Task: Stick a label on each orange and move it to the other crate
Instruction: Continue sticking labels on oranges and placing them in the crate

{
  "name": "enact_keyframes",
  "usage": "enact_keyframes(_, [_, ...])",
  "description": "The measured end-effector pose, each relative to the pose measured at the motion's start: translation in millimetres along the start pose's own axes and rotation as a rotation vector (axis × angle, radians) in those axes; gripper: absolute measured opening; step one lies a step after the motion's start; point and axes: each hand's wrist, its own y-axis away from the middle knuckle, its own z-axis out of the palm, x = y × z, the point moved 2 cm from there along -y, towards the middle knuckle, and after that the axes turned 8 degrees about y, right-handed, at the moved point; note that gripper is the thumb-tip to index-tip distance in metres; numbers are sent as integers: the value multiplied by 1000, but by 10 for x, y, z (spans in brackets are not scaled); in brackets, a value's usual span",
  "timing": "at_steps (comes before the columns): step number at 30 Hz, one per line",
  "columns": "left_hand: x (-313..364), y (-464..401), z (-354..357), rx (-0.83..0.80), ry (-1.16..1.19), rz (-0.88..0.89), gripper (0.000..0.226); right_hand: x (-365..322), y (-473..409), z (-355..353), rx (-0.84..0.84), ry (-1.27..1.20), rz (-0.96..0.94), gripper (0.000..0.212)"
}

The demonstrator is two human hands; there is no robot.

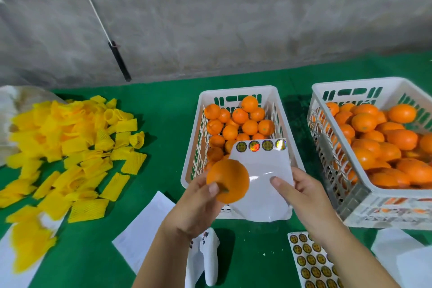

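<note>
Two bare hands meet above the near end of the middle crate (240, 93). Left hand (198, 201), forearm rising from the lower edge, curls its fingers and thumb round a single orange (228, 183), thumb tip beside the stem end, which faces the camera. Right hand (301, 196) pinches a glossy white backing sheet (259, 170), thumb flat on top and fingers beneath; the sheet tilts over the crate's near wall, partly behind the held fruit. Four round stickers (261, 145) remain in a row along its far edge: dark discs with a gold pattern, two flashing holographic colours; any lettering is too small to read.

Both crates are white slotted plastic, rectangular, with perforated walls. The middle one holds smooth-skinned oranges (238, 121) heaped toward its far end; the right crate (346, 86) is piled high with more oranges (383, 142). They stand on green felt-like cloth (163, 105). To the left lies a loose heap of yellow ribbed foam net sleeves (77, 142). Near the lower edge: a full sheet of the same stickers (313, 262), a white game-style controller (205, 257), and plain white paper sheets (145, 229).
</note>
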Motion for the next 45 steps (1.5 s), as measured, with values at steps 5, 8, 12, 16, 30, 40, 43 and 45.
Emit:
enact_keyframes(5, [28,205,177,124,-295,79,78,-82,140,-6,115,293,-87,39])
enact_keyframes(8, [106,279,313,95,-403,106,77,-343,277,-69,535,710,-418,38])
enact_keyframes(12, [246,306,575,-19,-470,142,68,-856,367,-19,324,1005,-885,26])
enact_keyframes(16, [355,313,788,-111,-484,229,67,-1230,356,-48,114,1004,-792,32])
enact_keyframes(30, [630,394,988,-243,-553,433,93,-1660,374,-25,40,679,-650,14])
enact_keyframes(40, [646,399,973,-219,-628,412,95,-1613,320,-6,-25,545,-539,20])
enact_keyframes(43, [631,395,962,-198,-651,400,101,-1666,314,-35,74,490,-540,20])
enact_keyframes(45, [615,393,945,-166,-644,410,106,-1712,345,-67,271,565,-642,15])
